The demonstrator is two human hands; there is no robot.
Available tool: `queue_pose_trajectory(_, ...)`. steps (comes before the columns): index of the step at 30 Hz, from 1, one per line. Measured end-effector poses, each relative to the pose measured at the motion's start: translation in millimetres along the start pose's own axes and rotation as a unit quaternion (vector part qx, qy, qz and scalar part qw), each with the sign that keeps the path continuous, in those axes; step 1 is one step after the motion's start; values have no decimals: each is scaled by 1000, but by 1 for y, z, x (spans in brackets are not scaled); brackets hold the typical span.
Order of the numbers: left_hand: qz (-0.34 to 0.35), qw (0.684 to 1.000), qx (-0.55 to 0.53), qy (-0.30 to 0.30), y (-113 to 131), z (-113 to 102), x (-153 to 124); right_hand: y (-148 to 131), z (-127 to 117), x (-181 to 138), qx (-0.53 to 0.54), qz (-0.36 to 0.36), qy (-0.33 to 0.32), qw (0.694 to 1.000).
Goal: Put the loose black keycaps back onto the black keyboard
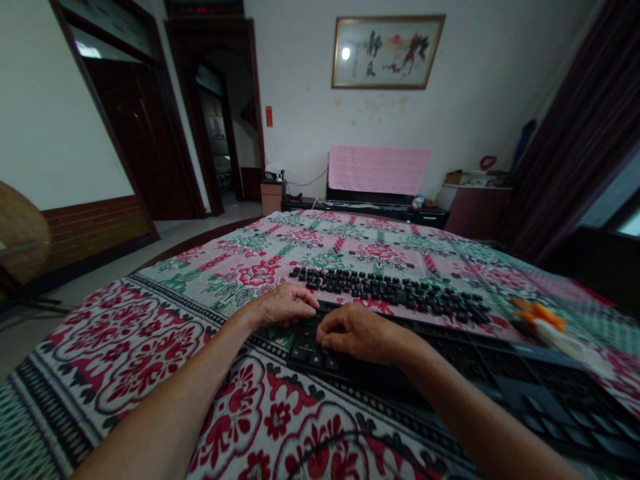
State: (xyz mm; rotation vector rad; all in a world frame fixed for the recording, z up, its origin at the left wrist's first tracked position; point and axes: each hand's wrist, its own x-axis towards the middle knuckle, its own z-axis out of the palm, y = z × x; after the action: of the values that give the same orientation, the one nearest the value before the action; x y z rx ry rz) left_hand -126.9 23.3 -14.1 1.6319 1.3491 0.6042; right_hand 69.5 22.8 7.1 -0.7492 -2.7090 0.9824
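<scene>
Reaching in: two bare hands close together over the left end of a black keyboard (480, 353), as I see it from here in the room
Left hand (285, 305): at the keyboard's far left corner, fingers bent and thumb drawn in toward them; I can't tell whether anything is pinched there
Right hand (361, 333): just beside the left one, fingers curled down over the keyboard; whether they grip a key or only touch it, I can't tell
Keyboard: beneath the right hand and forearm, stretching away to the right of both
Seated keys (314, 359): a small group just on the near side of the right hand's fingertips, at the near left corner
Loose keycaps (385, 289): just beyond both hands, spread in uneven rows that run off to the right
Orange and white item (543, 317): well to the right of the right hand, past the keyboard, too blurred to name
Cloth-covered surface (150, 347): under everything near the hands, flowered in red, pink and green
Pink cover (379, 169): far beyond the hands, draped against the wall, with a framed picture (389, 52) above it
</scene>
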Motion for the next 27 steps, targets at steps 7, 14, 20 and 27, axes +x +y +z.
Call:
queue_pose_trajectory(7,-3,1000,4,1,0,0,0,5,2,3,7,27,6,1000)
queue_pose_trajectory(14,-7,1000,-1,5,1,1,-2,1,5,1,-42,4,23,999)
queue_pose_trajectory(20,38,990,3,138,3,-13,-3,1,0,-1,-22,-7,50,998)
queue_pose_trajectory(27,48,909,282,302,-18,-23,9,7,-2,4,-98,39,164,981)
